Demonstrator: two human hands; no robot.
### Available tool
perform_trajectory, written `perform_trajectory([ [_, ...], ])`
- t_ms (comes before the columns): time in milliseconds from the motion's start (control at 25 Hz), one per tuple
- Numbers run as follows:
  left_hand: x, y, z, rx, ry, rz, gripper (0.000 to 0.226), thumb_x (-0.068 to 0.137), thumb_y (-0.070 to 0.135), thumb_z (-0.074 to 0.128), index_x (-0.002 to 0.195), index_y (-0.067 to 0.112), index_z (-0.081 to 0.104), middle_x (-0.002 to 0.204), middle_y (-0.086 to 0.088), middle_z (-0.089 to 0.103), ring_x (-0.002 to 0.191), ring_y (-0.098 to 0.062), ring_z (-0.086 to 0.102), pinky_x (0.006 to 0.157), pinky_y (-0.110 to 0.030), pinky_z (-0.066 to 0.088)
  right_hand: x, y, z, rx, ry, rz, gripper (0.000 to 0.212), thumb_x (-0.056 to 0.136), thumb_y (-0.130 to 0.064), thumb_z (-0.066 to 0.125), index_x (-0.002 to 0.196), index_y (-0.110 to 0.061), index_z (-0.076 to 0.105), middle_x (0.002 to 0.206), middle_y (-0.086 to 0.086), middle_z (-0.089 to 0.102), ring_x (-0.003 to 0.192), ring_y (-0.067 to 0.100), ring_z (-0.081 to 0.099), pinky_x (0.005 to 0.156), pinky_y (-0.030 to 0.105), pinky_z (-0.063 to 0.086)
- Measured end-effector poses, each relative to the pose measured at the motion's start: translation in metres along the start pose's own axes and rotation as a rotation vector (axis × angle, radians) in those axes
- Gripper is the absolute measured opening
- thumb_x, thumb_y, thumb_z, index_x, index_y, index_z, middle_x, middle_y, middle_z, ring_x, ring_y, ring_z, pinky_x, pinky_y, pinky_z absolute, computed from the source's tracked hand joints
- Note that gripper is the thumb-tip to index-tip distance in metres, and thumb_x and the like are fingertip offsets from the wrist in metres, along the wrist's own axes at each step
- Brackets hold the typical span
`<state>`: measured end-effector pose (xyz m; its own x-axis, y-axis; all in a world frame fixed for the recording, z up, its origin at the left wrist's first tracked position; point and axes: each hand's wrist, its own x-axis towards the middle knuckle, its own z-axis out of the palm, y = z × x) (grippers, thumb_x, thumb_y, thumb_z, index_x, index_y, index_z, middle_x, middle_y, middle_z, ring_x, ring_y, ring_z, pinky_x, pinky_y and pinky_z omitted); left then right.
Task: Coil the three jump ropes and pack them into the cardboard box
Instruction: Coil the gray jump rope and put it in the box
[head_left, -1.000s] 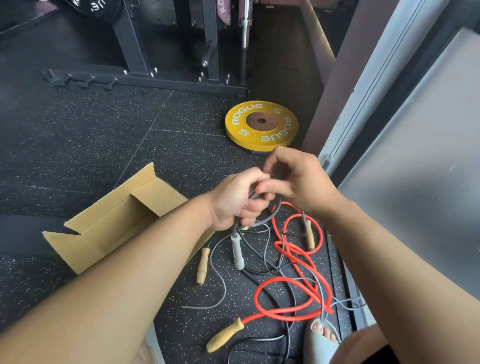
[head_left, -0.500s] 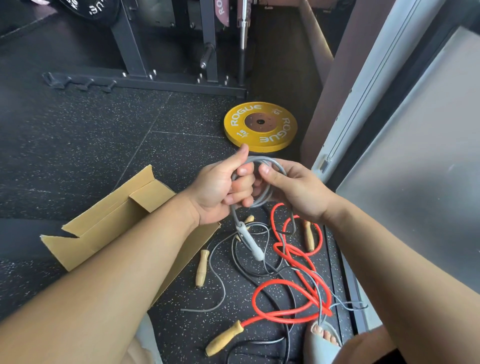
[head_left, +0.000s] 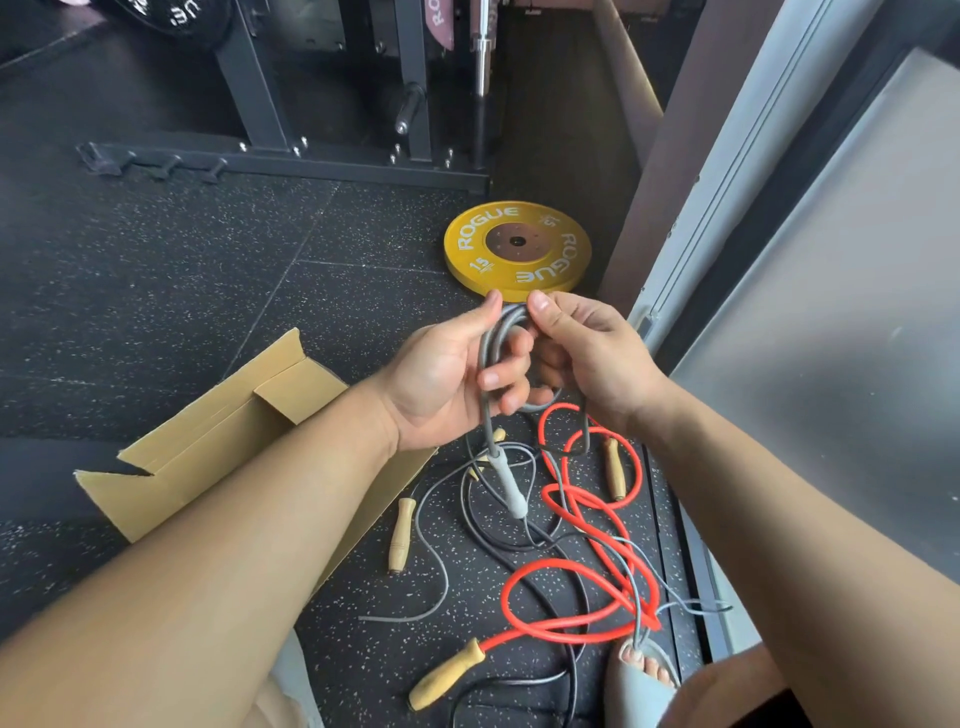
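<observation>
- Hanging in the air between both hands, the grey jump rope (head_left: 491, 358) is gathered into a few loops, while the rest of it trails down to the floor.
- One grey handle (head_left: 511, 486) dangles from the coil just below the hands; its second handle cannot be made out.
- The left hand (head_left: 441, 379) has its fingers curled round the loops, with the thumb raised against the top of the coil.
- The right hand (head_left: 587, 358) pinches the top of the same loops with its thumb on the near side. The two hands are close together, both clamped on this one rope.
- Three ropes show in all. The red jump rope (head_left: 576, 561) lies in loose loops on the floor beneath the hands, tangled with grey strands.
- The black jump rope (head_left: 519, 680) runs slack across the floor, partly under the red one.
- Four wooden handles lie on the floor: one (head_left: 447, 673) at the near end of the red rope, one (head_left: 613, 467) below the right wrist, one (head_left: 400, 535) beside the box, and one (head_left: 496, 436) mostly hidden behind the grey rope.
- One cardboard box (head_left: 208, 457) lies on the floor at the left with its flaps open, partly covered by the left forearm; no rope is seen in it.
- One yellow weight plate (head_left: 517, 252) lies flat beyond the hands.
- One foot in a grey sandal (head_left: 641, 675) rests at the near right, touching the grey strands.
</observation>
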<state>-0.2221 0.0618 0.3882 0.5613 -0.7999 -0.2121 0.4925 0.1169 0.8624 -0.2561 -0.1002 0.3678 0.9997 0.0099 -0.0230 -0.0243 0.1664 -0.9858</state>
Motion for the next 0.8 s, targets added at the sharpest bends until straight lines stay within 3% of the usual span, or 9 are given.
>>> perform_trajectory([
  [80, 0.0, -0.001, 0.001, -0.033, -0.005, 0.021, 0.05, 0.105, 0.046, 0.022, 0.073, 0.017, 0.048, 0.048, 0.005, 0.023, 0.047, -0.016, 0.025, 0.065, -0.031, 0.037, -0.001, -0.001, 0.001, -0.025, 0.019, 0.003, 0.055, 0.095, -0.041, 0.059, 0.097, 0.014, 0.056, 0.054, 0.001, 0.032, 0.051, 0.02, 0.028, 0.053, 0.036, 0.037],
  [200, 0.002, -0.002, 0.008, -0.128, 0.034, 0.07, 0.043, 0.104, 0.042, 0.026, 0.071, 0.02, 0.044, 0.048, 0.008, 0.011, 0.043, -0.014, 0.008, 0.053, -0.029, 0.03, -0.004, 0.001, 0.007, -0.047, 0.05, -0.04, 0.048, 0.094, -0.045, 0.062, 0.097, 0.002, 0.057, 0.062, 0.013, 0.04, 0.056, 0.032, 0.041, 0.056, 0.037, 0.047],
  [240, 0.002, -0.001, 0.01, -0.155, 0.057, 0.085, 0.041, 0.103, 0.04, 0.027, 0.069, 0.021, 0.042, 0.049, 0.007, 0.008, 0.042, -0.014, 0.006, 0.05, -0.03, 0.025, -0.004, 0.001, 0.007, -0.109, 0.083, -0.061, 0.036, 0.097, -0.042, 0.059, 0.095, -0.006, 0.059, 0.065, 0.013, 0.048, 0.057, 0.031, 0.049, 0.057, 0.038, 0.05],
  [320, 0.0, 0.004, 0.01, -0.204, 0.105, 0.121, 0.037, 0.1, 0.035, 0.029, 0.066, 0.022, 0.038, 0.05, 0.006, 0.006, 0.042, -0.014, 0.003, 0.051, -0.032, 0.017, -0.005, 0.003, 0.001, -0.324, 0.133, -0.106, 0.023, 0.107, -0.035, 0.048, 0.099, -0.022, 0.065, 0.075, -0.001, 0.061, 0.064, 0.019, 0.06, 0.059, 0.039, 0.054],
  [480, -0.003, 0.014, 0.001, -0.265, 0.186, 0.216, 0.031, 0.095, 0.027, 0.024, 0.067, 0.022, 0.036, 0.052, 0.006, 0.007, 0.044, -0.014, 0.003, 0.052, -0.032, 0.015, -0.009, 0.016, -0.009, -0.54, 0.015, -0.043, 0.03, 0.109, -0.035, 0.037, 0.125, -0.029, 0.062, 0.085, 0.003, 0.064, 0.069, 0.015, 0.065, 0.068, 0.036, 0.055],
  [600, -0.002, 0.015, -0.004, -0.238, 0.213, 0.291, 0.031, 0.097, 0.025, 0.024, 0.069, 0.021, 0.038, 0.051, 0.006, 0.012, 0.044, -0.013, 0.007, 0.053, -0.031, 0.017, -0.01, 0.016, -0.006, -0.773, -0.022, -0.027, 0.026, 0.111, -0.027, 0.036, 0.122, -0.025, 0.059, 0.078, -0.001, 0.053, 0.059, 0.0, 0.054, 0.064, 0.021, 0.046],
  [720, 0.002, 0.015, -0.005, -0.18, 0.217, 0.355, 0.028, 0.098, 0.023, 0.024, 0.075, 0.019, 0.039, 0.052, 0.005, 0.025, 0.045, -0.012, 0.018, 0.055, -0.031, 0.022, -0.008, 0.015, 0.001, -1.164, -0.063, -0.086, 0.026, 0.107, -0.021, 0.033, 0.126, -0.012, 0.048, 0.071, -0.006, 0.048, 0.061, 0.014, 0.045, 0.068, 0.032, 0.035],
  [800, 0.005, 0.015, -0.006, -0.089, 0.24, 0.394, 0.027, 0.1, 0.021, 0.024, 0.078, 0.018, 0.039, 0.055, 0.003, 0.034, 0.049, -0.014, 0.027, 0.056, -0.03, 0.026, -0.009, 0.017, 0.013, -1.319, -0.041, -0.158, 0.023, 0.104, -0.018, 0.034, 0.126, -0.011, 0.036, 0.066, -0.005, 0.046, 0.057, 0.024, 0.042, 0.062, 0.037, 0.032],
])
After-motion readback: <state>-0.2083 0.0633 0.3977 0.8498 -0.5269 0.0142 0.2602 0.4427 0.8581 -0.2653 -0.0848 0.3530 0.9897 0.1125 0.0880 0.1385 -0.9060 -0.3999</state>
